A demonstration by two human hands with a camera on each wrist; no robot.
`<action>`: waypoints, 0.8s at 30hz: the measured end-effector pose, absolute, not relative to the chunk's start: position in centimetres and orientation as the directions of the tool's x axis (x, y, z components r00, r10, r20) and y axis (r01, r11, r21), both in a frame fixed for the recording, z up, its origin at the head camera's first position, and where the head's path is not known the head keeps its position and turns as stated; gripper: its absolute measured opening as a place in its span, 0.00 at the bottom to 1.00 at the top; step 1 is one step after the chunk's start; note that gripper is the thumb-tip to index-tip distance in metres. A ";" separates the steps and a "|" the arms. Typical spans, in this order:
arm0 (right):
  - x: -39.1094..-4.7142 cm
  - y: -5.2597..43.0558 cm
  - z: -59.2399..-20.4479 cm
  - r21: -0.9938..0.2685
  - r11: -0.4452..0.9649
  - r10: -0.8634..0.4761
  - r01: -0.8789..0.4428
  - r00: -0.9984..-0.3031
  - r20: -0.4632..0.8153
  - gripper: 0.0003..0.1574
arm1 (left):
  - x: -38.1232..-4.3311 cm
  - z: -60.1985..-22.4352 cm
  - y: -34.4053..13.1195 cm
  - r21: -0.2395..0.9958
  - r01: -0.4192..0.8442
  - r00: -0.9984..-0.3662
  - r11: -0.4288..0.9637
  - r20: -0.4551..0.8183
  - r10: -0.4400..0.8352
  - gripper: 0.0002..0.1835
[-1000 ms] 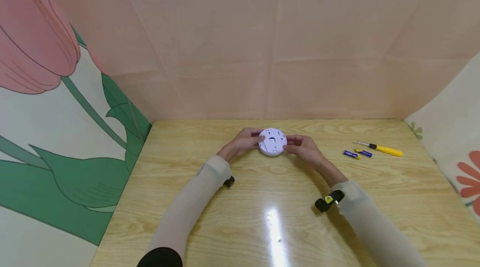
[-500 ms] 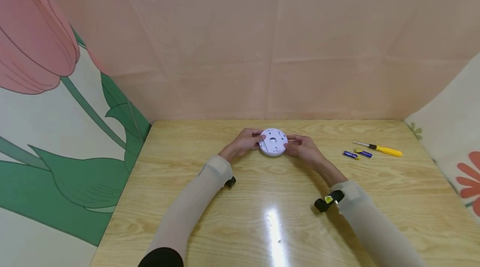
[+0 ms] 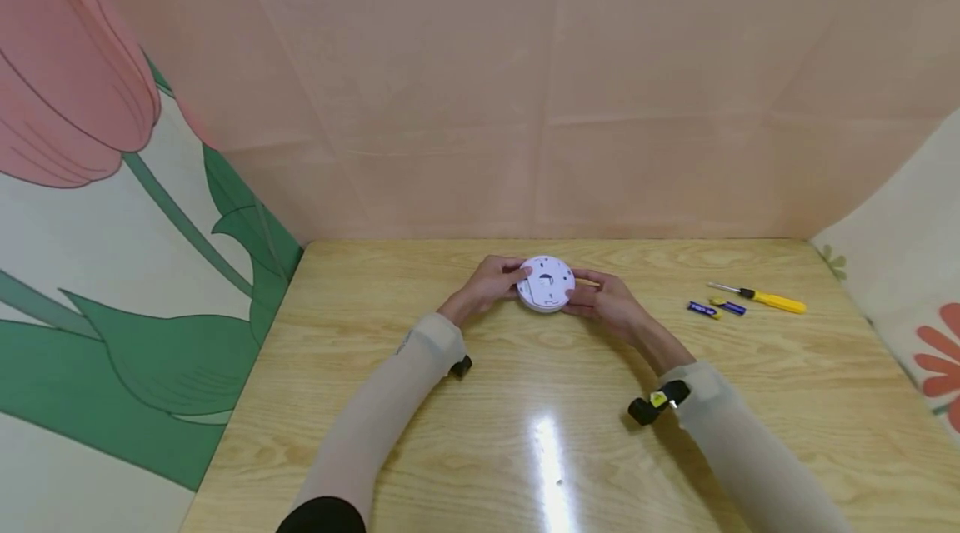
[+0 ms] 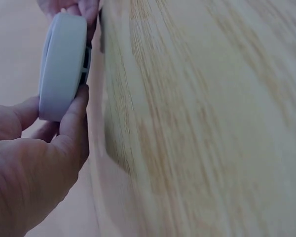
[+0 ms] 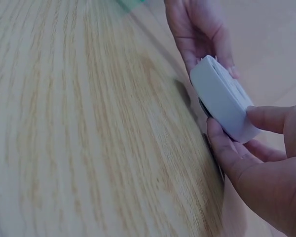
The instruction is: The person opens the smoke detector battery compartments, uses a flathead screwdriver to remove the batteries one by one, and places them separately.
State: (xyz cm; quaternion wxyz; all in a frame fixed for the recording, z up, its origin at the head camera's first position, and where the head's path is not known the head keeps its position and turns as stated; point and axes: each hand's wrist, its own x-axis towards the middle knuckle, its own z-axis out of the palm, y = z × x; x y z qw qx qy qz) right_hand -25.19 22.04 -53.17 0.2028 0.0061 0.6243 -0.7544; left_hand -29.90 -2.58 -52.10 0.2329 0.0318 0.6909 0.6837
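Observation:
A round white smoke detector (image 3: 546, 285) is held above the far middle of the table, its slotted back face turned up. In the left wrist view the detector (image 4: 63, 66) shows its smooth rim edge-on, with dark openings on the underside. My left hand (image 3: 489, 283) pinches the left edge, thumb on the slotted face and fingers beneath. On the opposite edge, my right hand (image 3: 611, 301) grips with its thumb at the upper rim and fingers (image 5: 222, 143) below, as the right wrist view shows.
To the right on the wooden table (image 3: 495, 450) lie two small blue-and-yellow batteries (image 3: 703, 310). Just beyond them is a screwdriver (image 3: 776, 301) with a yellow handle. A pink cloth backdrop (image 3: 480, 100) rises behind the table's far edge.
The detector has shifted very slightly right over the second. My right thumb and fingers have moved a little along the rim. The left hand keeps its hold; batteries and screwdriver stay put.

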 end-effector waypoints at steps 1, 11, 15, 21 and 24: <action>-25.2 22.0 -53.1 -0.939 -0.144 -0.298 0.312 -0.918 -0.260 0.41 | -29.9 -52.1 -2.6 0.959 -0.275 -0.890 0.064 -0.279 0.361 0.22; -24.9 21.3 -53.1 -0.956 -0.140 -0.279 0.257 -0.937 -0.211 0.44 | -29.6 -51.7 -2.5 0.970 -0.235 -0.904 0.060 -0.240 0.353 0.22; -24.9 21.1 -53.1 -0.968 -0.125 -0.271 0.217 -0.946 -0.177 0.45 | -29.5 -51.7 -2.3 0.977 -0.203 -0.914 0.060 -0.211 0.347 0.21; -24.7 21.1 -53.2 -0.982 -0.060 -0.267 0.179 -0.951 -0.157 0.43 | -29.1 -51.3 -2.1 0.977 -0.202 -0.915 0.073 -0.215 0.342 0.21; -24.6 21.2 -53.4 -0.987 -0.028 -0.274 0.159 -0.951 -0.145 0.42 | -29.1 -51.3 -2.2 0.976 -0.206 -0.912 0.068 -0.216 0.349 0.21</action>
